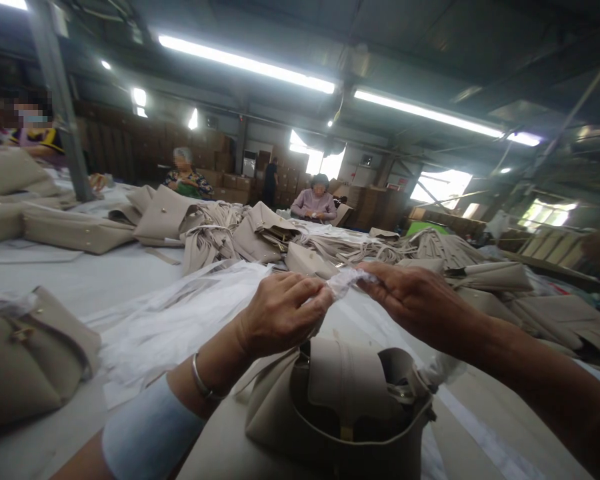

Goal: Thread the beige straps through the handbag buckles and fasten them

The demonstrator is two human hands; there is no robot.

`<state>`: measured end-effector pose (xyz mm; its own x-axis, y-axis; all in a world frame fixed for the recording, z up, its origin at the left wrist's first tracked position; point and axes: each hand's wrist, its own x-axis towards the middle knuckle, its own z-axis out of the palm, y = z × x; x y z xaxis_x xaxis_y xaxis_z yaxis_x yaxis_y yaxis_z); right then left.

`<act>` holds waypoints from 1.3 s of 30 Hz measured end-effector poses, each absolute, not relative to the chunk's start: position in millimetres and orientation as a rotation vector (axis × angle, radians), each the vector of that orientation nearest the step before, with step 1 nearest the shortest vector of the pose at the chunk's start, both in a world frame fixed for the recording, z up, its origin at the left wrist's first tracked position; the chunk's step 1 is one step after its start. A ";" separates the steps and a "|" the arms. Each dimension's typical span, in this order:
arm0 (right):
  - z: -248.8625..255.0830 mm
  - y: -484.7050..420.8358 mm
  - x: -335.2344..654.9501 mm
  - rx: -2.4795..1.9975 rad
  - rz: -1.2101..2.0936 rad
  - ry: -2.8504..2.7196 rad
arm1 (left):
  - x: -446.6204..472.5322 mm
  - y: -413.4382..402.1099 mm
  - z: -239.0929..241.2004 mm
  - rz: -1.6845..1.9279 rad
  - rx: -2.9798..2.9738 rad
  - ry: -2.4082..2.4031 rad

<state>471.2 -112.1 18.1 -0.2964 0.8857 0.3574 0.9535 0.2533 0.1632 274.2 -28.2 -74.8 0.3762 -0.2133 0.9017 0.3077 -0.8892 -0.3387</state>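
Note:
A strip of thin white wrapping [347, 283], twisted and see-through, stretches between my two hands. My left hand [285, 313] pinches one end of it, fingers curled in. On the other end my right hand [400, 290] closes with thumb and fingers. Below them stands a beige handbag [350, 427], its top gaping and its flap [347, 377] folded over the opening. More of the crumpled clear wrapping [443, 370] sits around the bag's right side. The part of the strip inside each hand is hidden.
Another beige handbag [35, 360] stands at the left. White thin sheets [180, 327] lie behind my left forearm. Across the table are piles of beige straps [213, 233] and more bags [163, 213]. Several people work beyond, among them a person in a light purple top [314, 202].

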 end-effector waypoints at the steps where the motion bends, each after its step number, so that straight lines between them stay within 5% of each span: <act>1: 19.1 -112.3 470.4 -1.736 -0.508 -2.325 | 273.0 -28.0 -75.5 -1.511 -2.193 -0.056; 30: 26.0 -117.8 488.3 -1.602 -0.294 -2.105 | 251.3 -20.1 -147.6 -1.180 -2.445 -0.261; 35: 29.8 -128.5 493.5 -1.593 -0.222 -2.084 | 238.6 -24.5 -159.9 -1.188 -2.644 -0.569; 39: 28.8 -129.5 489.4 -1.532 -0.208 -2.124 | 236.6 -27.6 -130.4 -1.630 -2.803 -1.144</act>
<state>489.4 -129.5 28.8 -0.2344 0.8428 0.4845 0.9208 0.3522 -0.1673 236.6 -27.6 -130.4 0.3437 0.6691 0.6589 0.3919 -0.7398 0.5469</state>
